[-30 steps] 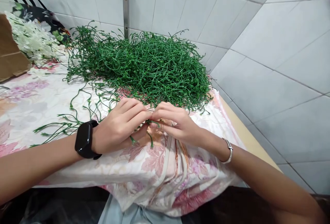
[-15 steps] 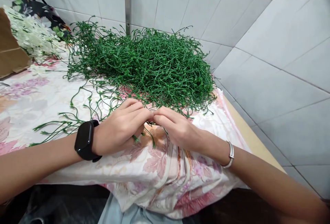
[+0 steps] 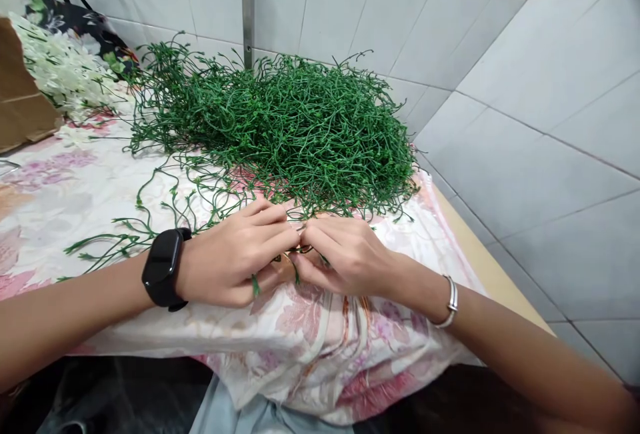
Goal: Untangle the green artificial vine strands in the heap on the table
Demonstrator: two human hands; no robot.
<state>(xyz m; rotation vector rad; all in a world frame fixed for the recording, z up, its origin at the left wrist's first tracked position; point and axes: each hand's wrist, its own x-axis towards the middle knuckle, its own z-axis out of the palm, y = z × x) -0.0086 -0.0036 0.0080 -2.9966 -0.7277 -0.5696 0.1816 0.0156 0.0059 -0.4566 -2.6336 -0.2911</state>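
My left hand (image 3: 245,254), with a black band on its wrist, is closed on thin green artificial stems (image 3: 255,285); a short end pokes out below its fingers. My right hand (image 3: 345,254) meets it fingertip to fingertip, pinching the same stems. Most of what lies between the fingers is hidden. Just beyond both hands rises a large tangled heap of green artificial stems (image 3: 300,127). Several loose stems (image 3: 120,241) are spread on the cloth to the left, partly behind my left forearm.
A floral cloth (image 3: 60,207) covers the table, whose bare edge (image 3: 470,241) shows at right. White artificial flowers (image 3: 70,74) lie at back left beside a cardboard box (image 3: 23,87). Tiled walls (image 3: 550,121) close off the back and right. A metal bracket (image 3: 248,17) is fixed behind the heap.
Both hands have shifted slightly toward me, and their fingers have curled closer around the stems. The heap and the loose stems at left have stayed put.
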